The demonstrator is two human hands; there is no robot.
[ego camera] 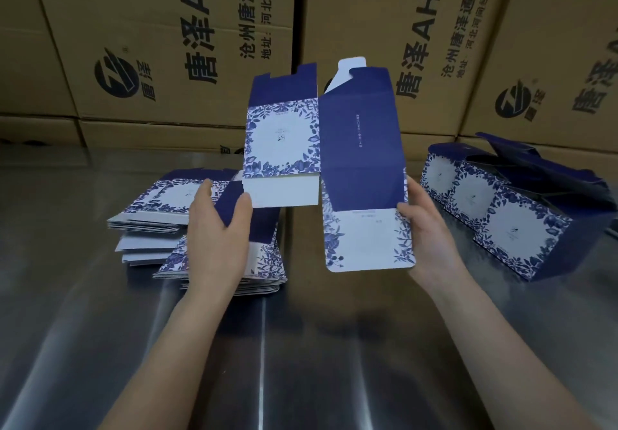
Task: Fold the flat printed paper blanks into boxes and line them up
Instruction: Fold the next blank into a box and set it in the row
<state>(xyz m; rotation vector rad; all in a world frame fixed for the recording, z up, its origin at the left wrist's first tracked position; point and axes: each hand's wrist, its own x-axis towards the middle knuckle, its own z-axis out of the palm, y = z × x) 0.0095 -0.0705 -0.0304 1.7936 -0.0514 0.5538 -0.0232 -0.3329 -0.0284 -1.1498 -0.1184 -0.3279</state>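
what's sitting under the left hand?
A messy stack of flat blanks on the steel table. The left hand, gripping the raised blank, covers the stack's middle, so its count can't be told.

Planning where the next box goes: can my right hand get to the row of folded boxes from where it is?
Probably yes. The right hand sits just beside the row of folded boxes, with only bare steel table between them. It does grip the half-opened blank, so that comes along.

dim, cool light; streaky glare on steel tabletop [301,362]; soft arm shadows below; wide-angle bowing at edges; slight blur throughout, corners softest.
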